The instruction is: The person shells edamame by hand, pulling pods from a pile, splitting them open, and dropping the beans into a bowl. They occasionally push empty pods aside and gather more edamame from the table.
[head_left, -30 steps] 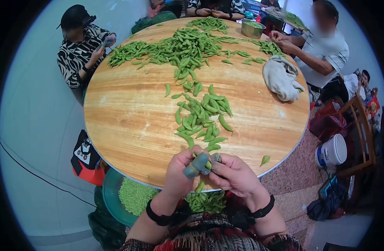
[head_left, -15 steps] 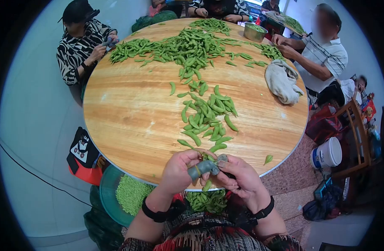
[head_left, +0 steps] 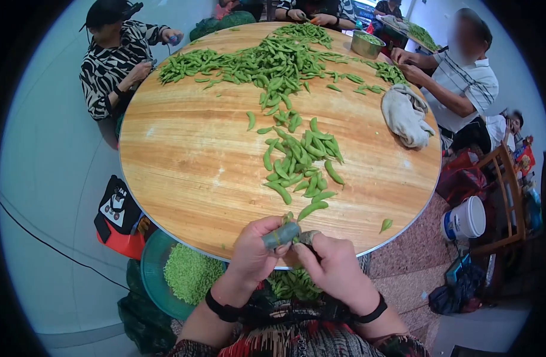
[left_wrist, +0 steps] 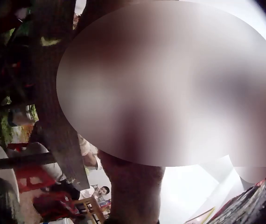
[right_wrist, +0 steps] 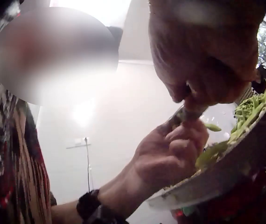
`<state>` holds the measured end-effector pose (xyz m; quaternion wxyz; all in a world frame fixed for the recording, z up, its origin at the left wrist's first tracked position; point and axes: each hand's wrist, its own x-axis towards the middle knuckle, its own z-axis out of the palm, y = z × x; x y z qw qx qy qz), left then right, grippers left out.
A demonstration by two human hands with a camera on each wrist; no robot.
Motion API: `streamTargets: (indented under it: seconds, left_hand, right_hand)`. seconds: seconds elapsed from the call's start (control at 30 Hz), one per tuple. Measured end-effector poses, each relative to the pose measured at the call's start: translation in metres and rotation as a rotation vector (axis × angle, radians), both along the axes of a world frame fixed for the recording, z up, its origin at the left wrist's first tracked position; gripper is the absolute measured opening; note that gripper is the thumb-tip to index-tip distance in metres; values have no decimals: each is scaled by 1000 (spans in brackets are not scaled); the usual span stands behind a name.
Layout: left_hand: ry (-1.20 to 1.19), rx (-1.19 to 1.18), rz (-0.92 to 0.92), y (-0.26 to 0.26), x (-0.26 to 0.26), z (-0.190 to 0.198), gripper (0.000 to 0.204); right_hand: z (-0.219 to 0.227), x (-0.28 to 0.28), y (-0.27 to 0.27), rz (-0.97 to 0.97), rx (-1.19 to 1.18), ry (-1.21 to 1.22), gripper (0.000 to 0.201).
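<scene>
In the head view my left hand (head_left: 255,250) is at the table's near edge, a grey-green cover (head_left: 281,236) on its thumb. Its fingers hold a green soybean pod (head_left: 287,218), one end showing past the cover. My right hand (head_left: 338,271) meets it from the right, back turned up, pinching at the pod between the two hands; a grey cover (head_left: 309,238) shows on one digit. Seen from the right wrist, the right hand (right_wrist: 203,51) is above and the left hand (right_wrist: 168,156) below, fingertips together. The left wrist view is mostly blurred.
Loose pods (head_left: 306,154) lie ahead on the round wooden table (head_left: 183,154), with a larger heap (head_left: 273,65) behind. A grey cloth (head_left: 407,116) lies right. Below left is a green basin (head_left: 154,273) of shelled beans (head_left: 192,271). Other people sit around the table.
My right hand has turned so its back faces up. The pod that hung below my fingers no longer shows, nor does one lying just beyond my left hand.
</scene>
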<state>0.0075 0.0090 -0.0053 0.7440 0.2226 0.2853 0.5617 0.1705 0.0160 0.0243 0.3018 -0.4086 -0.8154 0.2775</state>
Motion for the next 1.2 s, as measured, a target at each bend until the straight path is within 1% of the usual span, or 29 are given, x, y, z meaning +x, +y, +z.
streamTargets:
  seconds: [0.03,0.1,0.13,0.2,0.23,0.3,0.33,0.4,0.43,0.5,0.53,0.6,0.63,0.67,0.7,0.73,0.77,0.8,0.83,0.87,0.9,0.93,1.0,1.03,1.07,1.13,1.17,1.2]
  left_hand:
    - [1,-1,-2,-1,-4,1,17]
    - [-117,3,-98,-4,-10,3,19]
    - [-114,-1,-99,-6,-10,4,19]
    - [-31,-13,-249,-10,-9,12,21]
    - [-28,-11,-252,-11,-6,16,21]
    - [105,43,-260,-14,-1,26,23]
    - [109,46,-262,-14,-2,29,23]
    - [0,44,-336,-17,-7,31,21]
    - [1,39,-334,-18,-10,31,21]
    - [182,-4,-307,-14,-13,31,21]
    - [182,-5,-307,-13,-12,30,21]
    - [258,-55,-189,-13,-11,25,24]
    - [259,-58,-187,-13,-10,21,24]
    - [269,-39,-111,-12,-7,18,27]
    - [278,-19,-36,-11,-6,17,30]
    - [277,-17,-35,-11,-5,20,30]
    - [273,2,20,-10,-5,25,27]
    - [270,22,77,-10,-4,27,25]
    - [271,23,77,-11,-3,25,25]
    - [248,25,13,-12,-1,23,25]
    - [222,26,-51,-14,3,21,26]
    - [219,25,-49,-15,10,20,26]
    - [121,28,-29,-16,24,19,28]
    - [18,55,-50,-15,21,7,25]
    - [15,50,-42,-17,21,6,25]
    - [-44,-12,39,-16,25,9,20]
    - [-45,-12,42,-16,24,9,20]
    - [-35,51,82,-16,24,8,17]
  right_hand:
    - [2,7,2,-2,-1,1,16]
    - [7,18,12,-26,-352,430,14]
    - [13,18,17,-58,-305,461,18]
    - [21,21,26,46,-434,378,17]
    - [18,22,28,44,-431,382,17]
    - [6,21,30,286,-644,313,17]
    - [7,20,29,286,-641,317,17]
    - [7,18,24,260,-346,366,14]
    - [7,19,21,262,-352,368,14]
    - [7,24,19,122,18,55,15]
    - [10,26,16,122,17,55,15]
    - [19,30,10,-66,273,-193,14]
    - [19,29,9,-84,333,-217,15]
    - [19,29,10,-83,333,-216,15]
    - [17,29,14,-198,359,-95,13]
    - [16,29,18,-313,384,25,12]
    - [17,35,25,-412,307,79,11]
    - [19,43,29,-412,308,78,11]
    - [21,50,33,-339,-95,294,13]
    - [22,53,34,-253,-500,502,16]
    - [15,45,29,-175,-635,593,19]
    - [16,40,23,-68,-920,637,19]
    - [11,33,14,165,-1247,690,21]
    - [10,30,12,199,-1283,731,22]
    - [8,27,9,202,-1290,724,22]
    - [5,25,5,161,-1059,654,23]
    - [4,24,4,162,-1060,652,23]
    - [5,24,2,185,-1028,680,22]
